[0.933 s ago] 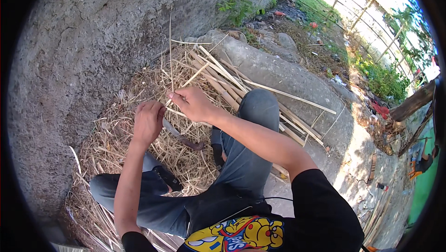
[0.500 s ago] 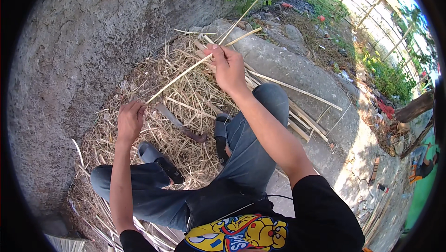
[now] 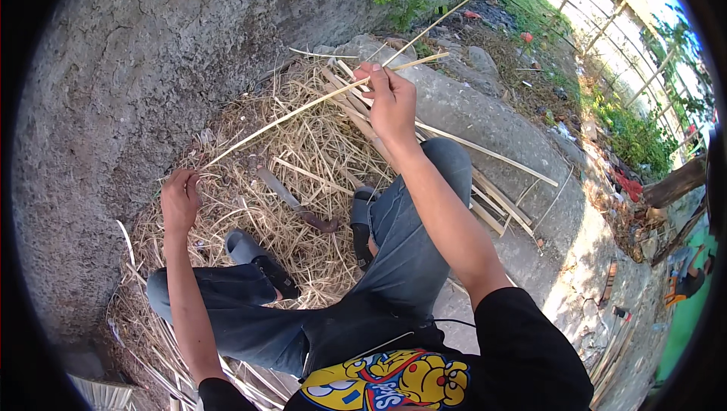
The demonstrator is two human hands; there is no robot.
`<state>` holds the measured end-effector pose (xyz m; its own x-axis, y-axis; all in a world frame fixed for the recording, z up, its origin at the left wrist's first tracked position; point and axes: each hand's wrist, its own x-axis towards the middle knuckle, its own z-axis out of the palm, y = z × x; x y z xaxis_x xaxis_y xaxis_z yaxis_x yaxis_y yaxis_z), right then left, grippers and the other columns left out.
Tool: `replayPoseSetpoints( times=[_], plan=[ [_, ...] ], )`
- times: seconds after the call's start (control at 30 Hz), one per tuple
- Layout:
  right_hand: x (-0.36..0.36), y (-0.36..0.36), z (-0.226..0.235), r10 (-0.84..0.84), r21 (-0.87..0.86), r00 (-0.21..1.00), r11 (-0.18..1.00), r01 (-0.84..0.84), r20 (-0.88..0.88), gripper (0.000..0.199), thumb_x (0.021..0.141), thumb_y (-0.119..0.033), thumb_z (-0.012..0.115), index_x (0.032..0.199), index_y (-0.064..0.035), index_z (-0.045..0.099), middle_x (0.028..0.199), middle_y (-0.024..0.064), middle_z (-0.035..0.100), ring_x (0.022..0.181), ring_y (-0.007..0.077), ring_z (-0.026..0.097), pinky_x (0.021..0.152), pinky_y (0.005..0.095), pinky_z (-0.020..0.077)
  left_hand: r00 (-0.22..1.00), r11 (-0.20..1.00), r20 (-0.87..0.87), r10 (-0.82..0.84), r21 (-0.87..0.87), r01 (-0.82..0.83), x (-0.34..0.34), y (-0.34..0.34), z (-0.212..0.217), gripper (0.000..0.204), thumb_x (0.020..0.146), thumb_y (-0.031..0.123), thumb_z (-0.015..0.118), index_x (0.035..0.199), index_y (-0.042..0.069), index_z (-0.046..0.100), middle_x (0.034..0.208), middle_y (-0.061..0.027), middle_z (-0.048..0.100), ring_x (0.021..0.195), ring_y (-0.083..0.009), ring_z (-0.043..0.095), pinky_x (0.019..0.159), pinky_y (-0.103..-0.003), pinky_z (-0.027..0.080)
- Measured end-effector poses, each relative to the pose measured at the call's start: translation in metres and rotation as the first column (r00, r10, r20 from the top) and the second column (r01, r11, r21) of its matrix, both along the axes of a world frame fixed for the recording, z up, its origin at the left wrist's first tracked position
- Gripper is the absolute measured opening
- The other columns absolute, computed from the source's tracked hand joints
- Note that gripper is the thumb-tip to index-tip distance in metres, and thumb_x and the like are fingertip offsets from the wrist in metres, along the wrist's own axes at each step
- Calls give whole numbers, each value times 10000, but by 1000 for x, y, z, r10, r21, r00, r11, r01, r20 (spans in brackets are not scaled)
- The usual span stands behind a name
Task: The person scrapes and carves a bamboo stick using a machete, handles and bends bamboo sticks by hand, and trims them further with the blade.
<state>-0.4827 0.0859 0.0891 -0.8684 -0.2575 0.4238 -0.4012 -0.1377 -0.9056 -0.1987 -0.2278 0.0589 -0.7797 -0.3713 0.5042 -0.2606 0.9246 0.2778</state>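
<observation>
A long, thin pale strip of split bamboo or cane (image 3: 303,112) is stretched slantwise between my hands. My left hand (image 3: 180,200), low beside the wall, pinches its near end. Higher up, my right hand (image 3: 391,100) grips the strip between thumb and fingers. Past that hand, two pale lengths fan out to the upper right; whether they join inside my fingers is hidden. Below the strip, a knife (image 3: 280,188) with a dark curved handle lies on a heap of shavings (image 3: 257,218), near my feet.
Several loose pale strips (image 3: 485,151) and wider slats rest on the grey stone slab (image 3: 454,112) at right. A rough wall (image 3: 151,70) rises close on my left. More strips (image 3: 170,358) lie at lower left. A person (image 3: 689,278) is at the far right edge.
My hands have moved farther apart. The left has gone left, drawing out a longer stretch of strip, while the right has shifted right and the far ends have swung rightward.
</observation>
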Motion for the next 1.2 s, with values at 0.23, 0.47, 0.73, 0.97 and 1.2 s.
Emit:
replayPoseSetpoints(
  times=[0.23, 0.47, 0.73, 0.97, 1.2],
  plan=[
    [-1, 4, 3, -15, -64, 1000, 998, 17, 26, 434, 1066, -299, 484, 1178, 70, 682, 1020, 138, 751, 906, 150, 691, 757, 284, 555, 995, 996, -33, 91, 5, -91, 13, -16, 1, 118, 942, 72, 618, 973, -21, 683, 963, -189, 685, 853, -415, 653, 747, -456, 502],
    [-3, 4, 2, -20, -68, 999, 997, 22, 27, 442, 1065, -310, 487, 1184, 69, 681, 1015, 141, 752, 912, 149, 692, 755, 278, 552, 992, 993, -38, 120, 27, -119, 17, -21, 5, 127, 948, 71, 610, 988, -29, 676, 973, -193, 681, 882, -412, 649, 776, -451, 502],
    [-7, 4, 0, -23, -50, 1000, 999, 22, -14, 454, 1065, -318, 486, 1210, 70, 672, 1019, 147, 751, 928, 162, 699, 752, 281, 556, 993, 993, -42, 106, -37, -108, 17, -24, 2, 105, 952, 42, 606, 1001, -30, 665, 958, -195, 683, 884, -393, 664, 780, -437, 507],
    [1, 5, -2, -23, 12, 1000, 1000, 23, 0, 442, 1061, -297, 490, 1189, 84, 674, 1004, 132, 754, 846, 119, 661, 712, 282, 554, 995, 994, -23, 102, 31, -101, 31, -37, -9, 114, 948, 26, 586, 1001, -31, 670, 943, -191, 674, 859, -379, 662, 779, -430, 505],
    [-5, 9, -3, -23, 52, 999, 998, 25, -29, 442, 1065, -292, 481, 1191, 87, 671, 1005, 138, 754, 851, 126, 675, 708, 277, 558, 990, 986, 36, 134, 94, -137, 20, -37, -11, 143, 955, 61, 579, 996, -43, 668, 972, -212, 682, 914, -398, 661, 823, -442, 506]
  ],
)
